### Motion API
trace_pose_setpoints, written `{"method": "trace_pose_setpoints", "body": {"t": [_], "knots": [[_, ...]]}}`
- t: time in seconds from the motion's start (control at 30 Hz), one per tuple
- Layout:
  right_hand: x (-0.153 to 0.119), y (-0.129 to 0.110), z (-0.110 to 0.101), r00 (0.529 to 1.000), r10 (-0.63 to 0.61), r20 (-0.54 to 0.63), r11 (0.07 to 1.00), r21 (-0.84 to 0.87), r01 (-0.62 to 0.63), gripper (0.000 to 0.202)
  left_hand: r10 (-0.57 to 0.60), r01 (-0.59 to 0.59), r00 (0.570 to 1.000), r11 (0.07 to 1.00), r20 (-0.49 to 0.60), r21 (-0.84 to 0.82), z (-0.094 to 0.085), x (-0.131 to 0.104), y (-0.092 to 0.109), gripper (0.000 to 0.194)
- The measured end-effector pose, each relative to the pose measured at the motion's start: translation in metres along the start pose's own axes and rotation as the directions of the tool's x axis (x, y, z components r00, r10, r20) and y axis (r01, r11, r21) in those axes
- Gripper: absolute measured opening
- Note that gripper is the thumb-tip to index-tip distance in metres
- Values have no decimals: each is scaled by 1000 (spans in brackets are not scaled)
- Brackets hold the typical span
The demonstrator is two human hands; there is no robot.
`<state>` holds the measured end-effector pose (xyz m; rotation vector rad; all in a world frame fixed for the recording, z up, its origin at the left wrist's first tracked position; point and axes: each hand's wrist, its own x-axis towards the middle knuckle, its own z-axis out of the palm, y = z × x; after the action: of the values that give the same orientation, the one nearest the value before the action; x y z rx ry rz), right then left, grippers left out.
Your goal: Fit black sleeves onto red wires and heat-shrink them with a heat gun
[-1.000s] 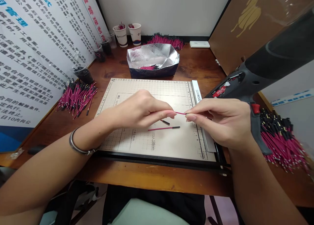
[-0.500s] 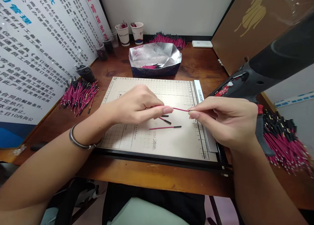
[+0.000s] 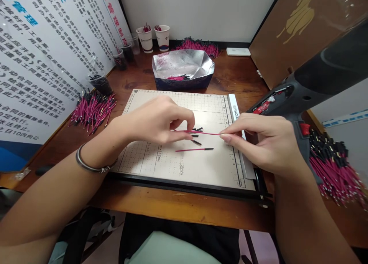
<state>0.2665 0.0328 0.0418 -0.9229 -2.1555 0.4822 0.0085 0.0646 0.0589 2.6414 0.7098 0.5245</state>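
A thin red wire [image 3: 206,133] stretches between my two hands above the cream ruled cutting board [image 3: 166,168]. My left hand [image 3: 163,120] holds its left part between thumb and index finger. The right end is pinched in the fingertips of my right hand [image 3: 258,141], beside the board's pale metal strip [image 3: 246,160]. Below the held wire, a red wire with a black end [image 3: 195,149] lies on the board. Several more black ends [image 3: 196,142] show next to my left fingertips, their wires partly hidden by that hand.
Behind the board stands a foil-lined box [image 3: 182,81] holding wires. Wire piles lie at left [image 3: 93,110], back [image 3: 198,47] and right [image 3: 335,172]. Two paper cups [image 3: 162,39] and plastic cups [image 3: 100,83] stand at back left. A dark power tool [image 3: 301,83] is at right.
My left index finger has curled, and its grip on the wire has shifted slightly left, showing more wire between the hands. More black ends on the board are visible.
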Motion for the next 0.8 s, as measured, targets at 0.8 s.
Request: {"method": "trace_pose_setpoints", "body": {"t": [0.8], "knots": [[0,4,10,948,88,305,989,-139,-47,8,-39,40,984,999,173,-6,5,1,1,22]]}}
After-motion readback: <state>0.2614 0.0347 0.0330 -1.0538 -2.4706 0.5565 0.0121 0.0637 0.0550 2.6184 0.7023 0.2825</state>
